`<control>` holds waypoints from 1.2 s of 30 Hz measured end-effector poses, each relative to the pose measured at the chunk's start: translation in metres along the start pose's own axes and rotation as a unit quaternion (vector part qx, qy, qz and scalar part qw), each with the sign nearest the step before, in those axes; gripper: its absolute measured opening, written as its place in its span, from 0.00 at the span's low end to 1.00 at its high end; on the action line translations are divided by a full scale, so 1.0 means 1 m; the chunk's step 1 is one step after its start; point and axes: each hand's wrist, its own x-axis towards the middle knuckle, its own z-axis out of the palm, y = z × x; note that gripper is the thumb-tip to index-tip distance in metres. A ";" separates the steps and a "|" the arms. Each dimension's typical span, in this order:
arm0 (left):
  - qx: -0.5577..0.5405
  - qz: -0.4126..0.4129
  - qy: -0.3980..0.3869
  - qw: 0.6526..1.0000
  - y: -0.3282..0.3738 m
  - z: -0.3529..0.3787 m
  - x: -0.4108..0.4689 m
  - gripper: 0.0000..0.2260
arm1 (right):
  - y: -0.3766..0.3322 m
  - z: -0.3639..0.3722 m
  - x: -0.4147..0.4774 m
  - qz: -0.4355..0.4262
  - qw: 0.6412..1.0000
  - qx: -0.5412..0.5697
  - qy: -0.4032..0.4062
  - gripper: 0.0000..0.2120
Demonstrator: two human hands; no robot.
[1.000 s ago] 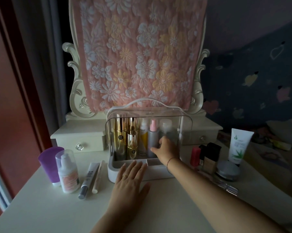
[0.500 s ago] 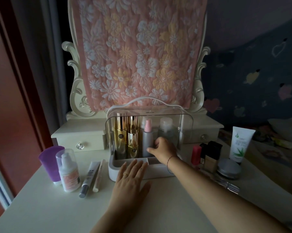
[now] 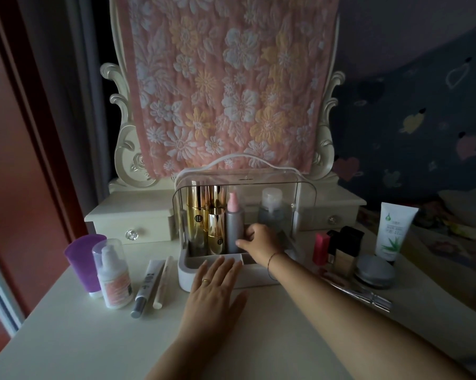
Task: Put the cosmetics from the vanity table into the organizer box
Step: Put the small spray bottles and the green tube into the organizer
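The organizer box sits on the vanity table; inside it stand gold bottles, a grey spray bottle and a clear bottle; the right hand reaches inside, fingers curled out of sight, grip impossible to tell; the left hand lies flat, fingertips against the box's front; a pump bottle stands left of the box, a red lipstick right.

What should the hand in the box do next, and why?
Probably draw the right hand out of the organizer box and reach for the red lipstick: the clear bottle already stands upright inside, and the lipstick waits nearest outside.
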 end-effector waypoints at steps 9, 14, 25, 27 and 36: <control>0.001 -0.025 0.013 1.000 -0.028 -0.014 -0.021 0.27 | -0.016 0.017 -0.041 -0.085 0.988 0.058 0.113 0.11; -0.001 -0.030 0.018 0.999 -0.040 -0.027 -0.016 0.33 | 0.008 -0.017 -0.081 -0.123 0.953 0.151 0.231 0.07; -0.022 -0.014 0.008 1.000 -0.025 -0.007 -0.003 0.40 | 0.113 -0.139 -0.084 0.038 0.905 0.124 0.404 0.14; -0.026 -0.015 0.003 1.000 -0.021 -0.004 -0.006 0.41 | 0.132 -0.152 -0.073 0.065 0.908 0.094 0.404 0.22; -0.026 -0.010 -0.007 1.000 -0.009 -0.004 -0.005 0.36 | 0.180 -0.178 -0.032 0.098 0.934 0.215 0.267 0.18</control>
